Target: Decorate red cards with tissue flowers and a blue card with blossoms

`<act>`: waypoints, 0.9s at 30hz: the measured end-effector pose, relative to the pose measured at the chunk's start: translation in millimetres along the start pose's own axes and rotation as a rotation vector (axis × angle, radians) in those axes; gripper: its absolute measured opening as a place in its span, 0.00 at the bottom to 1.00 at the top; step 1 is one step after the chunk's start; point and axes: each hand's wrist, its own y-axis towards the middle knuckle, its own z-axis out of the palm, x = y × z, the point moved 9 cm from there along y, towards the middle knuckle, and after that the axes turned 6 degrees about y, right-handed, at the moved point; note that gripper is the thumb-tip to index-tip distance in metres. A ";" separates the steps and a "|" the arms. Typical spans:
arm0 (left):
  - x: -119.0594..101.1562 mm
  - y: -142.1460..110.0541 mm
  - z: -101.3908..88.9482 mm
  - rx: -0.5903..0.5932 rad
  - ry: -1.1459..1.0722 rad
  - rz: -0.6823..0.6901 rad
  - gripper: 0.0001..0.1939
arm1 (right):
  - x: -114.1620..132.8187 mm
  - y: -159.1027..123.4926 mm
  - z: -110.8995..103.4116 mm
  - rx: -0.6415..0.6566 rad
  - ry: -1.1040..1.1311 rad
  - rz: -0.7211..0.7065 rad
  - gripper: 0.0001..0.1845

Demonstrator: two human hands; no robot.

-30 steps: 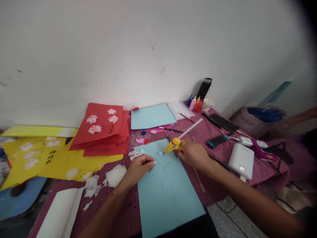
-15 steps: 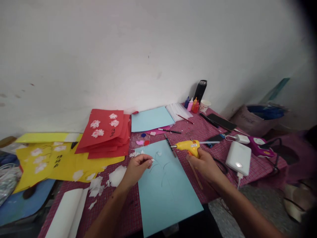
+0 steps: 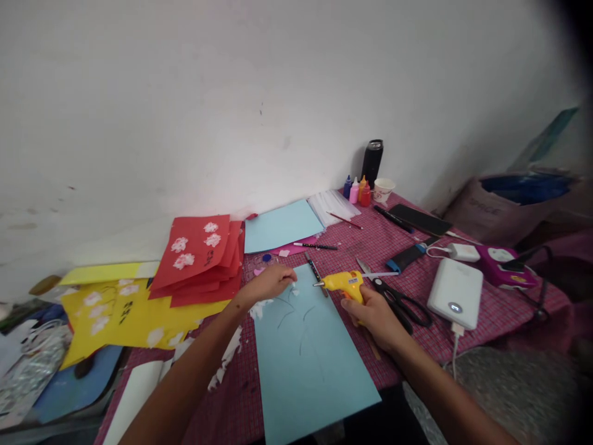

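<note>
A light blue sheet of paper with thin dark curved lines lies in front of me on the table. Over its upper left edge, my left hand has its fingertips pinched on a small piece of white paper at the sheet's surface. My right hand is closed round the handle of a yellow hot glue gun. Its nozzle points left, above a dark patterned pencil, and a glue stick sticks out of its back. White paper scraps lie below my left wrist.
Black-handled scissors, a blue-and-black cutter, a white power bank and a purple power strip are on the right. Red sheets with paper blossoms lie left, over yellow ones. Paint bottles stand behind.
My left hand has moved up and slightly right to the sheet's top edge, with the paper piece. My right hand has shifted slightly left and down with the glue gun. The view has shifted.
</note>
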 end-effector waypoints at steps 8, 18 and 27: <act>-14.4 7.1 6.6 0.064 0.087 0.100 0.14 | 1.3 -1.9 -0.8 -0.020 -0.016 -0.029 0.17; -29.9 18.7 9.5 0.127 -0.038 0.217 0.13 | -1.7 -1.9 -2.5 -0.031 -0.032 -0.007 0.15; -34.4 18.3 19.6 0.170 0.043 0.344 0.14 | -3.8 -0.8 -2.1 -0.017 0.002 -0.028 0.16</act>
